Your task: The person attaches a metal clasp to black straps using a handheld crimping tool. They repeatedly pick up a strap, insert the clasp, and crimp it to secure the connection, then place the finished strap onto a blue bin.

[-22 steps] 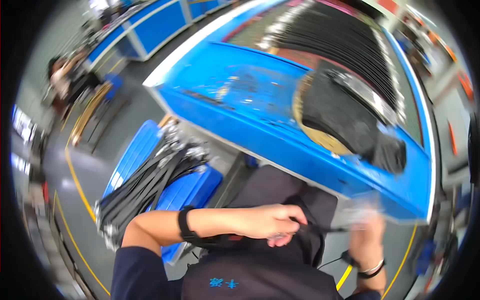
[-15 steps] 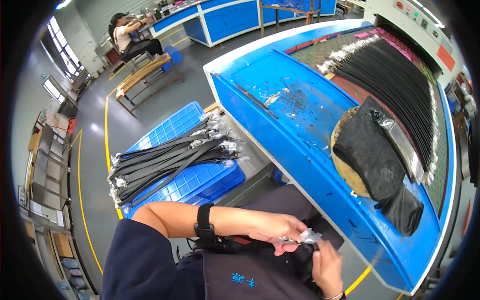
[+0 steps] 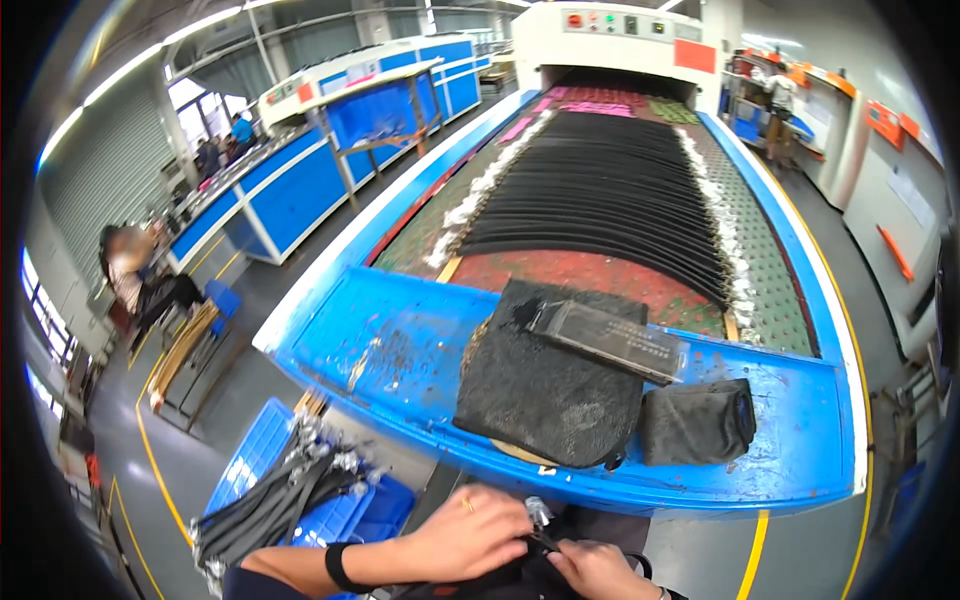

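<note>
Low in the head view, close to my body, I hold a black strap (image 3: 545, 541) whose end is wrapped in crinkled clear plastic (image 3: 538, 512). My left hand (image 3: 470, 535), with a ring and a black wristband, is closed at the strap beside the wrapped end. Thumb and fingers of my right hand (image 3: 600, 570) pinch the same strap just to the right. Most of its length blends into my dark apron. To the left, a pile of similar black straps (image 3: 285, 495) with plastic-wrapped ends lies across a blue crate (image 3: 245, 462).
Ahead is a blue conveyor table (image 3: 330, 330) carrying a row of black straps (image 3: 590, 190) into a white machine (image 3: 620, 35). A dark cloth pad (image 3: 550, 385), a flat rectangular block (image 3: 615, 338) and a folded black cloth (image 3: 697, 422) lie at its near end. One person (image 3: 140, 275) sits at left.
My view has swung up and right toward the conveyor. The left hand has moved from the plastic-wrapped end to the strap beside it; the right, apart before, now pinches the strap.
</note>
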`<action>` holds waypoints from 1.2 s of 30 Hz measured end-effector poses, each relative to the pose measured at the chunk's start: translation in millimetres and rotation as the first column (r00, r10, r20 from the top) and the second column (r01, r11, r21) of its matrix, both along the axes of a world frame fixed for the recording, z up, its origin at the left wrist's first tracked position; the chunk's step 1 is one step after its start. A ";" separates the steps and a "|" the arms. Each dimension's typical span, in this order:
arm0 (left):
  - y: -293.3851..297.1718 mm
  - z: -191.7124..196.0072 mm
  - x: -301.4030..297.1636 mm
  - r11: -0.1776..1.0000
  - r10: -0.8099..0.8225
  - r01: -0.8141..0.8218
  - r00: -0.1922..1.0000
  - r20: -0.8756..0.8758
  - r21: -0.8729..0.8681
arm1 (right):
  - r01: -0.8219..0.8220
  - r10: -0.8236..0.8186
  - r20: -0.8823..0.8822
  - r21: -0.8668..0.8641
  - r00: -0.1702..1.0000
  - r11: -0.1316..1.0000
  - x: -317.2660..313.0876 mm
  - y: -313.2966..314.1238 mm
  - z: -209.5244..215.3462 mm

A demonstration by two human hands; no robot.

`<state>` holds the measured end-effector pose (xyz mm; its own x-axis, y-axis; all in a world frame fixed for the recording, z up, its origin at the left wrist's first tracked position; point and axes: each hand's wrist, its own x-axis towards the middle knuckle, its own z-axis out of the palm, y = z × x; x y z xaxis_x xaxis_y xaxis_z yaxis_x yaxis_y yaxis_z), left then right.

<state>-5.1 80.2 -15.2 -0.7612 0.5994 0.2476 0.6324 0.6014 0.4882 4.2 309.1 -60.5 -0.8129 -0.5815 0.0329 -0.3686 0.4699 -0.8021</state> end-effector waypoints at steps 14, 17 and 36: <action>-75.1 -5.0 3.6 0.973 -0.220 0.203 0.961 0.168 0.110 | -0.324 0.361 -0.207 0.190 0.909 0.927 -24.9 -54.5 24.6; -88.6 9.5 -3.6 0.972 -0.214 0.187 0.954 0.208 0.141 | -0.284 0.342 -0.287 0.225 0.895 0.932 -33.9 -55.4 33.9; -96.6 36.7 -11.3 0.991 -0.123 0.130 0.913 -0.388 -0.009 | -0.141 0.112 -0.484 -0.024 0.868 0.990 -57.7 -18.3 117.8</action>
<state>-16.4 -16.5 21.5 -0.5218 0.6776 0.5183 0.8442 0.4974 0.1996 -53.5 290.7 57.3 -0.6078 -0.6636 0.4360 -0.7682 0.3526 -0.5343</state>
